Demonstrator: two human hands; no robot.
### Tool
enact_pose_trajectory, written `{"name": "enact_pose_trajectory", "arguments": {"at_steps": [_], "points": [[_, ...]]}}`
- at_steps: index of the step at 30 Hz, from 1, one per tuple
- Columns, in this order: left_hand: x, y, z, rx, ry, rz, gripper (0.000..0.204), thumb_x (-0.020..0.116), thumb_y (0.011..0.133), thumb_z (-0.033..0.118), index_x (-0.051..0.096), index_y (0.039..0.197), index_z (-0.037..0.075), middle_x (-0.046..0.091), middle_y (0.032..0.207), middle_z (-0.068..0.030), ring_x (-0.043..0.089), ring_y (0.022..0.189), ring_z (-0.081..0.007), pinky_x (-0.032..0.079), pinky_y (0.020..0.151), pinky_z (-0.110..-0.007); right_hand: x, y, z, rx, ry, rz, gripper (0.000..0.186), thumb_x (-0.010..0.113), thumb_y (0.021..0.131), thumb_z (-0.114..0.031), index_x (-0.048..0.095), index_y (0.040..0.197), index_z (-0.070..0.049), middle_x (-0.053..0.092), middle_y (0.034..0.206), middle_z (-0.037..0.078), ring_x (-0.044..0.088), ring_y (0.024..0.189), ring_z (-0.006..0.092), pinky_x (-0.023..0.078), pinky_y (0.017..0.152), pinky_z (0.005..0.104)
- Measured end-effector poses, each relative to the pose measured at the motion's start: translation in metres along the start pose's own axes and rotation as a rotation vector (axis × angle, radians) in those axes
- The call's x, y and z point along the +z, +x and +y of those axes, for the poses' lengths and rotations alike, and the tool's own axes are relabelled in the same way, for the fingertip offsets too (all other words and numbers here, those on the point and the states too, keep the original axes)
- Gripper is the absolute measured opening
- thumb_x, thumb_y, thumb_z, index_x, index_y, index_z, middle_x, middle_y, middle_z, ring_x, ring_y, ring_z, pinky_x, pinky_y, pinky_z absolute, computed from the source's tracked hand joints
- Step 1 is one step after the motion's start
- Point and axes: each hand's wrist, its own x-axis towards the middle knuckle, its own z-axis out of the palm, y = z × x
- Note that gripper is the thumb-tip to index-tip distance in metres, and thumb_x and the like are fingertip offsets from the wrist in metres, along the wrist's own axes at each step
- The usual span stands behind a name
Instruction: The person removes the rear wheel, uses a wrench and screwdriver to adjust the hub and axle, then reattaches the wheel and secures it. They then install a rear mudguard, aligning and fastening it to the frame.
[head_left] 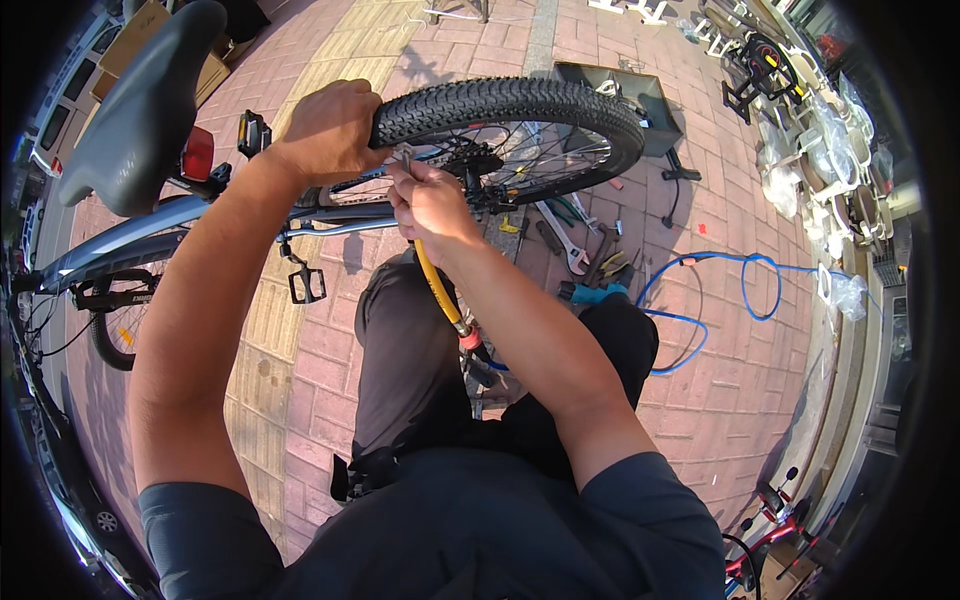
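My left hand (330, 128) is wrapped over the left side of a knobby black bicycle tire (520, 98). The wheel leans toward me, still on the bicycle, with its rear sprockets (472, 160) facing me. Just below the left hand, my right hand (432, 203) is closed around the upper end of a yellow air hose (438, 283). A small metal tip (402, 160) shows between its fingers at the inner edge of the rim; the exact contact is hidden. Lower down, the hose ends in a brass coupling with a red ring (470, 338).
The black saddle (150, 110) and blue-grey frame (120, 240) lie to the left, with a pedal (307, 286) sticking out. Wrenches (576, 258) and pliers lie by my right knee. A blue hose (690, 258) loops across the paving. An open metal box (655, 110) stands behind the wheel.
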Motion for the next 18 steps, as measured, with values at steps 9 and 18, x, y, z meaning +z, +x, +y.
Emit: {"name": "enact_pose_trajectory", "arguments": {"at_steps": [9,18], "points": [[0.001,0.001,0.003,-0.029,0.002,0.014,0.037,0.082,0.072,0.026,0.069,0.096,0.000,0.064,0.093,-0.0145,0.066,0.092,-0.0339,0.054,0.084,-0.041,-0.007,0.003,0.005,0.012,0.051,-0.057,0.020,0.050,0.103,-0.016,0.058,0.115,-0.003,0.052,0.076,0.004,0.040,0.050,0.0094,0.029,0.044,0.0261],[0.000,0.001,0.005,-0.061,0.012,-0.010,0.037,0.083,0.072,0.030,0.070,0.093,0.002,0.066,0.098,-0.0136,0.067,0.098,-0.0335,0.054,0.087,-0.042,-0.013,0.013,-0.001,-0.009,0.001,-0.093,0.018,0.050,0.103,-0.016,0.060,0.101,0.000,0.053,0.070,0.005,0.047,0.051,0.0108,0.032,0.042,0.0274]]}}
